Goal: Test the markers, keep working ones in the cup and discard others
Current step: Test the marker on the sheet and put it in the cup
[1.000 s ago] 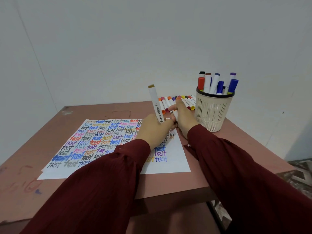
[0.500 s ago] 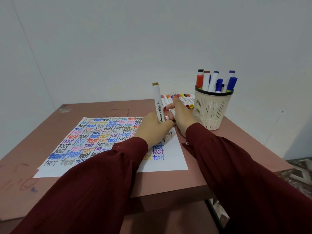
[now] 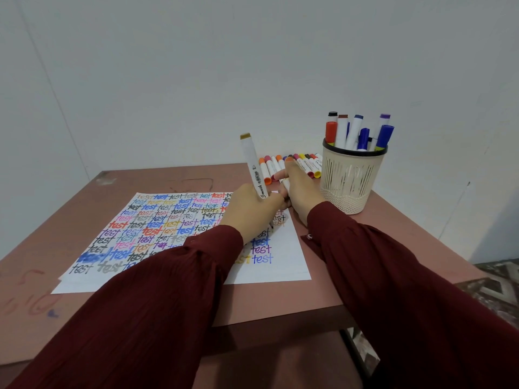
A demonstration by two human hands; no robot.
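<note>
Plainly, the left hand (image 3: 250, 209) was curled tight round the lower barrel of a white marker (image 3: 254, 169), holding it nearly upright. The olive-brown end stood high above the knuckles and the dark tip came out just below the fist, touching the test sheet (image 3: 283, 265). The word "Smooth" ran up the barrel just above the grip.

The right hand (image 3: 300, 189) lay palm down just right of that grip, its fingers touching the left hand's. Its forefinger stretched away toward a row of loose markers (image 3: 306, 164) lying beyond both hands. A short white barrel showed among its fingers, though whether they pinched it could not be told. Both forearms wore dark red sleeves (image 3: 157, 304).

Right of the right hand, close by, stood a cream slotted cup (image 3: 351, 181) with a black rim, holding capped markers (image 3: 355, 130) in red, blue, purple, brown and black.

The sheet spread left of and below the grip, covered with "test" written in many colours. It lay on a reddish-brown table (image 3: 393, 248) with scribble stains. A plain pale wall (image 3: 196, 66) stood behind, and patterned floor (image 3: 500, 279) showed at the far right.
</note>
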